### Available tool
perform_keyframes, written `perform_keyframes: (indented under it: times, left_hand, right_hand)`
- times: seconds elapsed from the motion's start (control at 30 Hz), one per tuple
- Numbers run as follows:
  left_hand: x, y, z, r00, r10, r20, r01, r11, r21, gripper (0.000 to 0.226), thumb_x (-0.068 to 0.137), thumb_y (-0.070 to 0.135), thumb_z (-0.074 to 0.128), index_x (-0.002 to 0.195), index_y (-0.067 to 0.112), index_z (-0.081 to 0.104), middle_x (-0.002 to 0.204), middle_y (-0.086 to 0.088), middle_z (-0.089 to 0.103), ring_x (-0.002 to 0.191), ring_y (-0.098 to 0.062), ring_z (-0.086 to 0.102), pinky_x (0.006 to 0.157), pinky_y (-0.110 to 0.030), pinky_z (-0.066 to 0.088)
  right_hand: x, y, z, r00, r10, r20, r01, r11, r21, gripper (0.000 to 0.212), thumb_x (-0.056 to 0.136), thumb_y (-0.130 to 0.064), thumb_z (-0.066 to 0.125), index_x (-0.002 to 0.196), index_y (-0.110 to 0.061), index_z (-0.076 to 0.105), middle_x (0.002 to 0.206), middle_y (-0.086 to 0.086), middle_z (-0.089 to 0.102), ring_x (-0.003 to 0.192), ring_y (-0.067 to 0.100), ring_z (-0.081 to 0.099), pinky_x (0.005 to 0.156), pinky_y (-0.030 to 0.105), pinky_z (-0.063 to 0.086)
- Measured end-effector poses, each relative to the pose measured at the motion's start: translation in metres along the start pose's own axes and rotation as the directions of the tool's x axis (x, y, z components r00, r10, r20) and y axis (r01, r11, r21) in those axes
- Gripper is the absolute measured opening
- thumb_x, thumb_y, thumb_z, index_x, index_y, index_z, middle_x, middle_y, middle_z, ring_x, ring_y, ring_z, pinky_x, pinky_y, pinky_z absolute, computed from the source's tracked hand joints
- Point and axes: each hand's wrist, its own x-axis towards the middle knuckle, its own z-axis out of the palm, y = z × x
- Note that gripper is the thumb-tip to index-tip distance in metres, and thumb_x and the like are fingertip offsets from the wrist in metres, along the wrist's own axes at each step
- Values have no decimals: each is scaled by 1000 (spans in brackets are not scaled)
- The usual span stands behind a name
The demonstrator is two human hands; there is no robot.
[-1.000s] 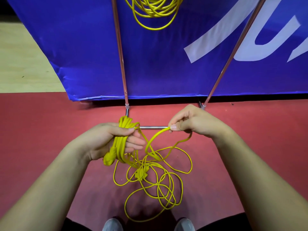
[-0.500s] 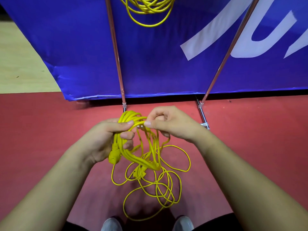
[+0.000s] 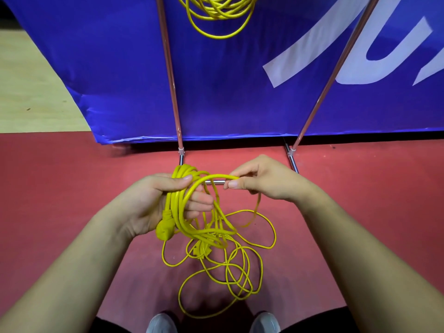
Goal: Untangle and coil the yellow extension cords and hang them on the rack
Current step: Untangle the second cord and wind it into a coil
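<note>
the left hand (image 3: 153,203) clenches its fingers (image 3: 201,203) round a coiled yellow cord (image 3: 179,205), loops running up-down, its plug (image 3: 164,230) pointing down at the red floor (image 3: 60,188), where loose loops lie tangled. the right hand (image 3: 266,179) pinches one strand arching rightward. the blue banner (image 3: 228,92) has white letters, cropped and unreadable.

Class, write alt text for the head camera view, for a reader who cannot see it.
A person's left hand grips a bundle of coiled yellow extension cord while the right hand pinches one strand; the rest lies tangled on the red floor. Another yellow coil hangs above by the rack.
</note>
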Motion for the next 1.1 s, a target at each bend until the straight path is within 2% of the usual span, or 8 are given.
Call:
perform_keyframes:
  times: [0.13, 0.23, 0.43, 0.53, 0.7, 0.9, 1.0, 1.1]
  left_hand:
    - [0, -5, 5, 998, -21, 53, 14, 991, 132, 25, 75, 24, 64, 79, 2, 75, 78, -23, 71, 63, -31, 71, 56, -32, 58]
    - [0, -5, 2, 991, -28, 128, 14, 994, 109, 22, 68, 22, 77, 78, 4, 69, 53, -7, 54, 42, -23, 56, 48, -28, 48]
    - [0, -8, 11, 967, -84, 240, 66, 994, 81, 16, 78, 22, 70, 77, 8, 62, 50, 2, 37, 34, -9, 34, 44, -23, 36]
    - [-1, -8, 13, 967, -82, 243, 48, 989, 142, 21, 74, 19, 73, 62, 16, 56, 48, 5, 35, 34, -5, 31, 41, -21, 33]
    - [-2, -6, 15, 993, -40, 113, -5, 930, 368, 38, 82, 2, 66, 53, 16, 48, 42, 3, 32, 32, -6, 25, 39, -19, 27]
    - [-2, -3, 17, 984, 174, 26, -136, 657, 742, 24, 82, 3, 69, 73, 7, 48, 41, -2, 41, 34, -14, 32, 39, -19, 29]
    - [-6, 1, 13, 992, 90, 87, -125, 712, 691, 26, 72, 3, 70, 76, -8, 47, 40, -4, 38, 32, -13, 28, 38, -16, 24]
    - [-7, 5, 3, 986, 29, 165, -117, 827, 551, 26, 60, 8, 68, 68, -6, 47, 38, -2, 31, 29, -10, 22, 39, -15, 20]
  right_hand:
    - [3, -25, 19, 995, -88, 49, 93, 990, -107, 10, 86, -17, 72, 94, -16, 78, 78, -4, 74, 72, 0, 57, 70, 27, 48]
    - [5, -29, 27, 994, -107, 19, 108, 982, -156, 7, 84, -19, 73, 90, -19, 69, 67, -1, 63, 61, 4, 49, 59, 28, 42]
    - [13, -10, 34, 999, -21, -43, 6, 943, -334, 69, 71, -33, 79, 131, -40, 48, 63, -16, 55, 59, 1, 51, 56, 17, 40]
    - [19, 2, 38, 1000, -2, -12, -1, 961, -277, 53, 68, -26, 69, 118, -41, 64, 94, -21, 71, 83, 1, 66, 76, 30, 54]
    - [16, 10, 28, 995, -80, -68, 49, 928, -369, 25, 63, -34, 64, 87, -34, 68, 92, -9, 52, 74, 13, 58, 69, 31, 49]
    - [13, 15, 30, 999, 37, 8, -34, 968, -249, 16, 64, -31, 61, 79, -27, 59, 81, -2, 69, 71, 22, 66, 65, 42, 56]
    - [10, 9, 36, 999, -51, -4, 50, 991, -123, 35, 70, -23, 82, 92, -17, 55, 124, -9, 64, 78, -6, 64, 74, 21, 53]
    - [9, -5, 42, 990, -127, -65, 124, 992, -37, 66, 71, -13, 83, 126, -23, 48, 130, -14, 55, 59, -5, 55, 61, 8, 40]
